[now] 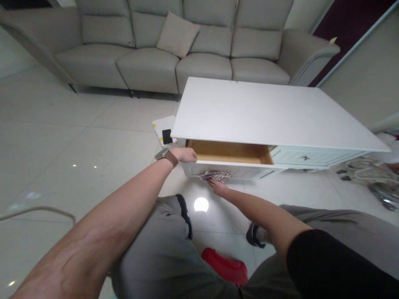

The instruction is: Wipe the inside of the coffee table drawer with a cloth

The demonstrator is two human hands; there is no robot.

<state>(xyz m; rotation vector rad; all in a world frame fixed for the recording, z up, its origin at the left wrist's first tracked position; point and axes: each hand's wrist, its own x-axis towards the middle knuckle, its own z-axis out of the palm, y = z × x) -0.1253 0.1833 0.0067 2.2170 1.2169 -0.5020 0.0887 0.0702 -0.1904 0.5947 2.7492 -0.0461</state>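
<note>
A white coffee table point(268, 112) stands before me with its left drawer point(249, 171) pulled out, bare wood showing inside. Curled over the top edge of the drawer front, at its left end, is my left hand point(187, 155), with a watch on the wrist. Low against the drawer's front face, my right hand point(219, 188) grips a bunched, patterned cloth point(217, 176). The cloth covers the middle of that face, and its fingers are partly hidden behind and under the fabric.
Behind the table runs a long grey sofa point(149, 68) with a beige cushion point(177, 34). A white board point(158, 126) bearing a black item point(167, 136) lies left of the table. Between my feet is a red object point(224, 265). Coiled cables point(364, 170) lie on the floor at right.
</note>
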